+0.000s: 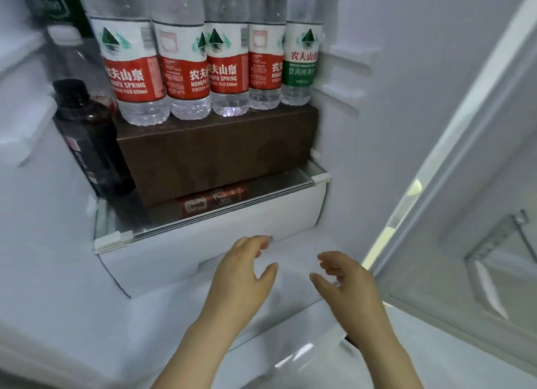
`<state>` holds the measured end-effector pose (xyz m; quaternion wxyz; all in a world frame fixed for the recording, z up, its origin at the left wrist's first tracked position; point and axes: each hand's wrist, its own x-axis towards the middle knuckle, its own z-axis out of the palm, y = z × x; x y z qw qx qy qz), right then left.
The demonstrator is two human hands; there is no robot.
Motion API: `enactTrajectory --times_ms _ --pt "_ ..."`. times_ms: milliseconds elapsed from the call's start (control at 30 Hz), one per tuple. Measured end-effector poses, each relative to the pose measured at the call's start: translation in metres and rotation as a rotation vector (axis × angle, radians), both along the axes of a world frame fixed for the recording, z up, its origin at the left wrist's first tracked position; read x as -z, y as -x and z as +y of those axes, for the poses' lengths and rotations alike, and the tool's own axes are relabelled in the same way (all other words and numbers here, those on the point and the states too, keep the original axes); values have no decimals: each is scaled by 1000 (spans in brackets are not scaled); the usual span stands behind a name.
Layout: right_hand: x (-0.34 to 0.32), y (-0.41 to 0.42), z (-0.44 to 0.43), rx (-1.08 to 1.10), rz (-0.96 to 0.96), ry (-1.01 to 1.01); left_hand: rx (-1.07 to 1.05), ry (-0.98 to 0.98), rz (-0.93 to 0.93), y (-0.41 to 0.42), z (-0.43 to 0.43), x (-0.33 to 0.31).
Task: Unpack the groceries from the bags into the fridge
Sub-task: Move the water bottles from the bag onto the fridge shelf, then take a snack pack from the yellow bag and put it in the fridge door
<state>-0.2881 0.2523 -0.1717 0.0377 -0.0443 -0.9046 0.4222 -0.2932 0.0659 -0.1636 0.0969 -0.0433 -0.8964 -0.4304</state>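
Fingers (259,241) loose on left hand (241,275), right hand (350,285); 5 Nongfu bottles (222,69).

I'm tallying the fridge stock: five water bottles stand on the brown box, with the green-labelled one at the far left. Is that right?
Not quite. The head view shows the five water bottles standing on the brown box, but the green-labelled bottle is at the far right of the row, not the far left.
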Motion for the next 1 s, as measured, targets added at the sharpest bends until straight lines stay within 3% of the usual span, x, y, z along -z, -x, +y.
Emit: enactTrajectory --times_ms 600,1000 --pt "43 -86 124 255 -138 -12 392 183 -235 -24 131 47" --pt "57 -149 177 660 -208 -31 842 279 -272 -26 223 58"
